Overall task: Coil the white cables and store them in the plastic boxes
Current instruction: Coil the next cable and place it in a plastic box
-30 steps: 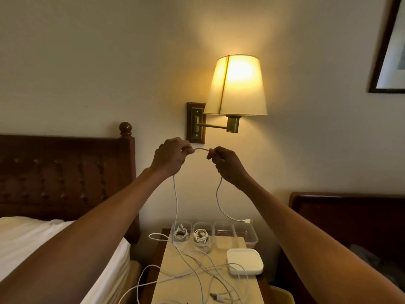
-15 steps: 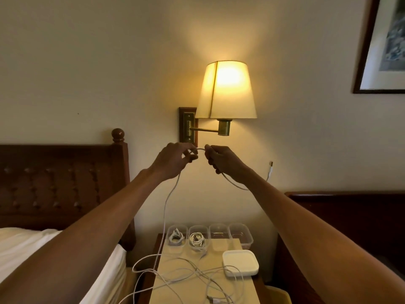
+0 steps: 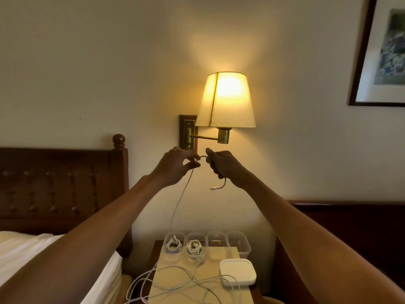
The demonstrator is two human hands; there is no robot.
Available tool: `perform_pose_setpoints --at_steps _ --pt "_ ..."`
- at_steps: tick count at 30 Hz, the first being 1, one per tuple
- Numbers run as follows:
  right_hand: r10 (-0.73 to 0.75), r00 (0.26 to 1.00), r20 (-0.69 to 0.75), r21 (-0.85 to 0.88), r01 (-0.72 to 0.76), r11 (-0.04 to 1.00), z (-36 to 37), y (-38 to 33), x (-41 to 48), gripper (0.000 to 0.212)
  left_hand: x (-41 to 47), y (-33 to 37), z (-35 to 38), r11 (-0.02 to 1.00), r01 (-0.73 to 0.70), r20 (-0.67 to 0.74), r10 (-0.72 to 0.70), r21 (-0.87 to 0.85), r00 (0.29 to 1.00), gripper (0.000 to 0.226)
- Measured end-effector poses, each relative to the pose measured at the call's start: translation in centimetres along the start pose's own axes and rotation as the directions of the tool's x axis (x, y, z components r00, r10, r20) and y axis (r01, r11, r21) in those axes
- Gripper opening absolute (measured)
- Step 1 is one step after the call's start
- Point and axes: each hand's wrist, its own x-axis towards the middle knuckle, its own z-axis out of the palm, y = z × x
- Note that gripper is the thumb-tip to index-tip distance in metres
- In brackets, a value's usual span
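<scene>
Head view, single camera.

**Hands.** Both are raised in centre frame, just below the lit cream-shaded brass wall lamp (image 3: 228, 99). The left hand (image 3: 175, 165) pinches the thin white cable (image 3: 182, 198) between thumb and fingertips. The right hand (image 3: 223, 165) has its fingers curled round the same cable. A short arc of cable bridges the two hands.

**Cable position.** A short tail ending in a small white connector (image 3: 213, 188) hangs under the right hand. From the left hand the long run drops to the beige-topped desk (image 3: 225, 255) at lower centre. There it joins a tangle of loose white cables (image 3: 186, 281), some of which spill over the desk's left edge.

**Handling (judgement).**
- The cable looks light and limp, with a smooth jacket that could slip through a loose pinch.
- It will not hold a loop unless it is held in place.
- Best hold is near the connector end, feeding the slack in hand over hand.
- The tangle below may snag on the way up.

**Containers.** A row of four clear plastic boxes (image 3: 217, 238) stands at the far edge of the desk.
- The leftmost box (image 3: 166, 242) holds a coiled white cable.
- The second box (image 3: 188, 246) holds another coil.
- The two boxes on the right appear empty.
- A square white lid (image 3: 237, 272) lies on the desk in front of them, at lower right.
</scene>
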Motion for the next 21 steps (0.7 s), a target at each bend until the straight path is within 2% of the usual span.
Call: perform_pose_setpoints --at_steps 2,4,8,10,13,15,17,19,21 --pt "0.038 0.999 -0.014 0.068 -0.037 0.997 0.1 0.0 -0.1 0.043 0.1 -0.1 0.5 1.0 -0.015 -0.071 0.017 0.022 0.997 0.018" --pt "0.08 0.997 0.002 0.157 -0.08 0.984 -0.2 0.3 -0.3 0.042 0.1 -0.7 0.5 0.997 0.058 -0.122 -0.052 0.045 0.991 0.02" --pt "0.172 0.976 0.133 0.295 -0.205 0.933 -0.3 0.5 -0.8 0.039 -0.1 -1.8 1.2 0.978 0.21 -0.174 -0.205 0.009 0.963 0.016" --pt "0.192 0.957 0.219 0.389 -0.266 0.882 0.0 0.3 -1.0 0.038 -0.2 -1.5 2.2 0.972 0.236 -0.179 -0.236 -0.019 0.955 0.012" --pt "0.141 0.927 0.347 0.574 -0.329 0.75 0.5 0.2 -1.2 0.038 -0.1 -0.9 3.2 0.961 0.274 -0.203 -0.276 -0.036 0.939 0.01" --pt "0.128 0.926 0.356 0.661 -0.346 0.665 0.6 0.5 -1.2 0.034 0.0 -0.8 3.4 0.947 0.322 -0.198 -0.318 -0.013 0.927 0.01" --pt "0.109 0.947 0.301 0.73 -0.302 0.613 0.8 1.0 -1.0 0.029 0.0 -0.5 3.4 0.93 0.368 -0.095 -0.366 0.004 0.926 0.014" --pt "0.094 0.977 0.191 0.784 -0.209 0.585 0.7 1.4 -0.5 0.024 -0.1 0.1 3.5 0.926 0.369 0.131 -0.357 -0.081 0.925 0.018" --pt "0.117 0.992 0.04 0.789 -0.103 0.606 0.3 2.0 0.0 0.027 -0.6 1.2 3.5 0.904 0.378 0.37 -0.287 -0.201 0.883 0.017"
